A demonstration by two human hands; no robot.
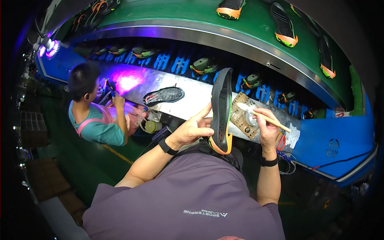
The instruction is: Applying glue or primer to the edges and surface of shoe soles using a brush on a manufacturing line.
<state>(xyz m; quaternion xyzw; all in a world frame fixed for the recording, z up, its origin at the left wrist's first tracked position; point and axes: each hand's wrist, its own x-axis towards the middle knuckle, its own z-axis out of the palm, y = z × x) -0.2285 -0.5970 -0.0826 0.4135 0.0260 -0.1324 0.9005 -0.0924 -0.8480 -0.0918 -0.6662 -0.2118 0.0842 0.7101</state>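
Observation:
My left hand [193, 131] grips a black shoe sole [222, 106] with an orange and green heel end, held upright in front of me. The thumb lies across its side, and the other fingers are partly hidden behind it. A pale wooden-handled brush [277, 122] is pinched in my right hand [266, 130]. Its white bristle end points left, above a printed brown cardboard sheet [245, 130] on the bench. Brush and sole are apart. A whitish round thing [251, 119] shows under the brush, partly hidden by my fingers.
A dark shoe piece [164, 96] lies on the metal bench [188, 86]. Behind are blue racks with several shoes, below a green conveyor [168, 10] carrying soles. A co-worker [98, 124] sits at left under purple light. Red-handled scissors [281, 142] and white paper [294, 134] lie right.

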